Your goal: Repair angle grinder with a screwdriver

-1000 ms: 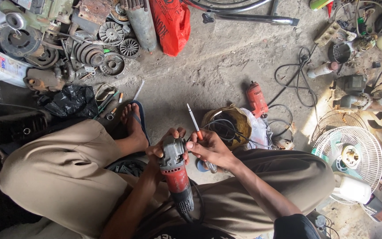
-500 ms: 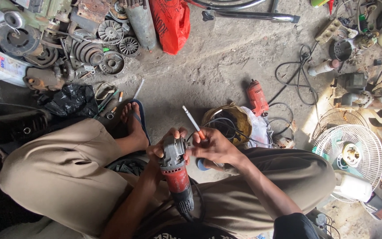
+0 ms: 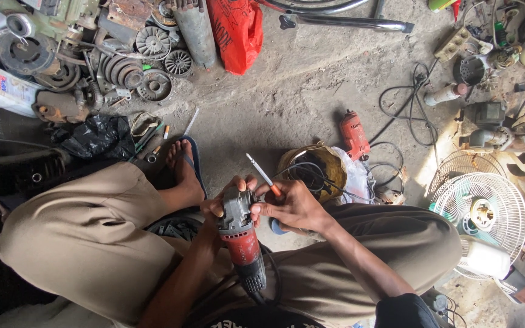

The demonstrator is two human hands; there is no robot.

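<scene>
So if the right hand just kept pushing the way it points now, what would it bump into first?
The right hand points left, its fingers already on the grey head of the red angle grinder. That comes first, then probably the left hand gripping its far side.

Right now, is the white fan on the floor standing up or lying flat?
Lying flat: the fan faces up, its round grille and hub seen straight from above, on the floor.

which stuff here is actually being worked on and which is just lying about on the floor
In hand:
- angle grinder, gripped at its head by the left hand
- screwdriver, held in the right hand

Just lying about:
- red drill
- white fan
- pulleys
- red bag
- black bag
- white bottle
</scene>
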